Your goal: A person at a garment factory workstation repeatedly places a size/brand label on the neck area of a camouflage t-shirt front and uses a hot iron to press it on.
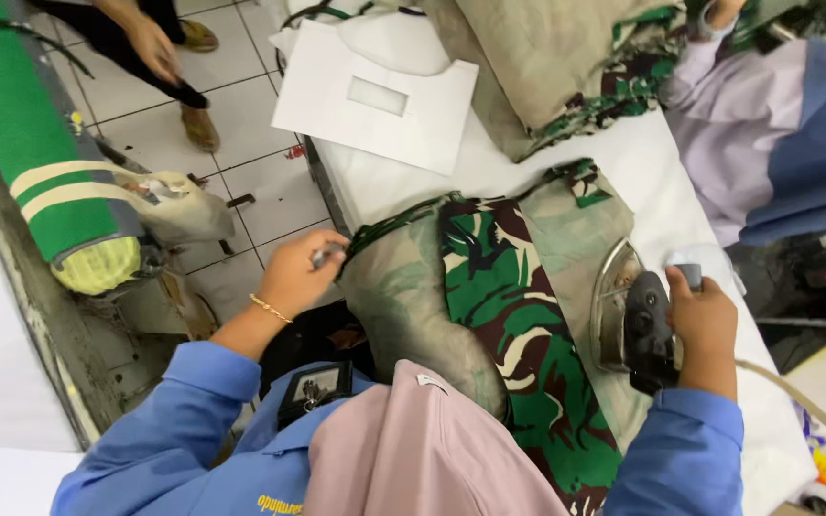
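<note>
Right hand (705, 320) closes its grip on the black-handled steel iron (628, 320) near the white padded worktop's (528, 158) right edge; left hand (293, 275) pinches the green-brown camouflage fabric piece (499, 287) at the left edge; a lingering soleplate risks scorching; slack cloth risks pressed-in creases.

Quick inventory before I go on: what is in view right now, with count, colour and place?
camouflage garment: one, green-brown-cream, on the ironing table
iron: one, silver and black, on the garment's right part
ironing table: one, white cover, centre
paper template: one, white, table's far end
fabric pile: one, khaki and camouflage, far right
green roll: one, cream stripes, left
another person's hand: one, top left
left hand: grips the garment's edge
right hand: grips the iron's handle
</note>
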